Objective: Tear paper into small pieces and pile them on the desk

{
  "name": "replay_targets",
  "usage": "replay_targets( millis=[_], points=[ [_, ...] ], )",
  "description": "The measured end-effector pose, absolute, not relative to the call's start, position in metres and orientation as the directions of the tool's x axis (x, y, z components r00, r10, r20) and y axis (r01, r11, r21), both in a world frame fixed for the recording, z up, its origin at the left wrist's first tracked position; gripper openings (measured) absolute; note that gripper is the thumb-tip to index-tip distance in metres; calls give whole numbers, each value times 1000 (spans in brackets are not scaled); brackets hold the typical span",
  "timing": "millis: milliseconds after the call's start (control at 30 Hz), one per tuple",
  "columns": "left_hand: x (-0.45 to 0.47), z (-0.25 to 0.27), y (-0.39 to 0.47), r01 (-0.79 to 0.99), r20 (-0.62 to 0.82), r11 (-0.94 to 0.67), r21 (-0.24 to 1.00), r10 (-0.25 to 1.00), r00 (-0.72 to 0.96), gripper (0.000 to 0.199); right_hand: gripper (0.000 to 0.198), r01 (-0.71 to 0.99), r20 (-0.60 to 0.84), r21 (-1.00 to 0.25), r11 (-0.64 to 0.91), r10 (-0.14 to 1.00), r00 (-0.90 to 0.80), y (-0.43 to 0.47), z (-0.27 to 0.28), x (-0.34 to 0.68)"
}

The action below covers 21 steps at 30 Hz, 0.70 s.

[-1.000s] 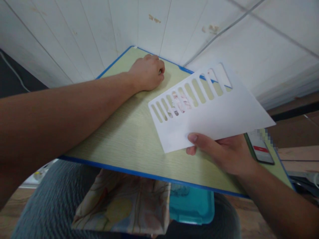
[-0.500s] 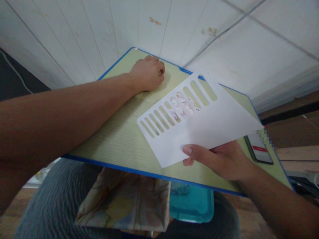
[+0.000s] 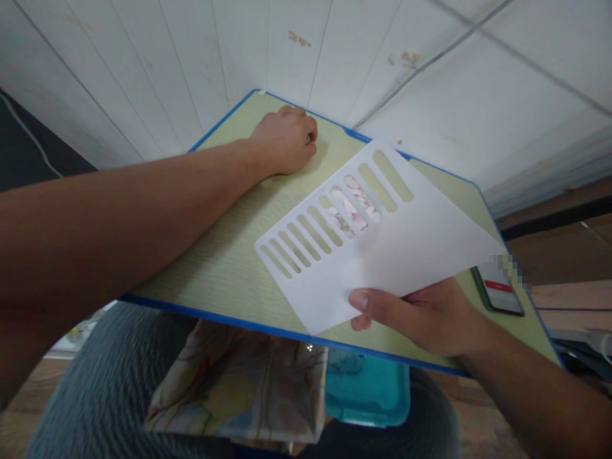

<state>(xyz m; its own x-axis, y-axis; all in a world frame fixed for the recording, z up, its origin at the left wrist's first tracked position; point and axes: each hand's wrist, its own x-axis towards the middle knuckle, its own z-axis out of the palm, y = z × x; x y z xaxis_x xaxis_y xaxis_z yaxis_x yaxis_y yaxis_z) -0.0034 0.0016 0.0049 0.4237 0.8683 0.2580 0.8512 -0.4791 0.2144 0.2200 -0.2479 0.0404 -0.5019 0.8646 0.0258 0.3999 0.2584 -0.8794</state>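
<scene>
Pinching the near edge of a white slotted plastic sheet (image 3: 382, 248), the right hand (image 3: 425, 315) holds it tilted above the tabletop (image 3: 229, 268), long axis running from near-left toward the far-right corner; left hand (image 3: 284, 140) rests fisted at the far-left corner

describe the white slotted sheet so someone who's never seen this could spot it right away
Start at the pale green table with the blue edge, set against the white wall. Over its near right part, the right hand pinches a flat white sheet by its lower edge. A row of long rounded slots along its left side sets it apart from the dark phone beside it.
</scene>
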Motion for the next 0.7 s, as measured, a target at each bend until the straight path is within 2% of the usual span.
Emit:
replay_targets(
  millis=[133, 267, 433, 567, 700],
  points=[
    [-3, 6, 0, 856, 252, -478, 196, 868, 428, 39, 33, 400, -2, -886, 236, 860, -511, -248, 41, 219],
    [-3, 8, -1, 854, 251, -476, 211, 870, 423, 38, 30, 378, 47, -883, 278, 854, -518, -247, 40, 218],
    [-3, 7, -1, 846, 252, -475, 242, 873, 418, 42, 32, 399, 67, -880, 259, 898, -435, -246, 39, 220],
    [-4, 7, -1, 835, 260, -492, 245, 863, 432, 45, 32, 393, 51, -876, 281, 863, -503, -248, 41, 219],
    [-4, 7, -1, 836, 286, -502, 223, 853, 436, 43, 33, 376, -14, -908, 188, 880, -474, -249, 41, 217]
  ],
)
